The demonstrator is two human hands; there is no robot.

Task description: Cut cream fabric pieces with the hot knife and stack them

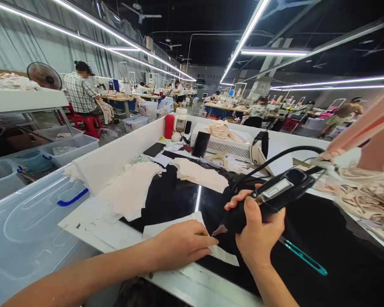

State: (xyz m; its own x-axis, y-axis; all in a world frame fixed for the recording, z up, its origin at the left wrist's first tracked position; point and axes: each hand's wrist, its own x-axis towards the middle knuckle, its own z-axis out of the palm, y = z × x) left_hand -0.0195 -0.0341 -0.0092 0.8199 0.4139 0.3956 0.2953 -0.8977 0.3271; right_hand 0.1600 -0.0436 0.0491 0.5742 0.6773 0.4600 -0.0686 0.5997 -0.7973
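Note:
My right hand (259,230) is wrapped round a small black corded iron (277,192), its thumb along the near side. The iron's pointed metal tip (220,230) angles down to the left, close to the fingertips of my left hand (185,244). My left hand has its fingers together on a white fabric piece (171,222) lying on the black work surface (182,200); the palm hides part of it. Whether the tip touches the fabric I cannot tell. Peach fabric strips (365,128) are tied near the iron's cord end.
Cream fabric pieces (131,187) are stacked at left, with another stack (200,174) ahead. A teal threader-like tool (304,256) lies right of my right hand. A phone (201,144), red bottle (169,126) and white vented box (225,145) stand behind. Plastic bins (35,238) are at left.

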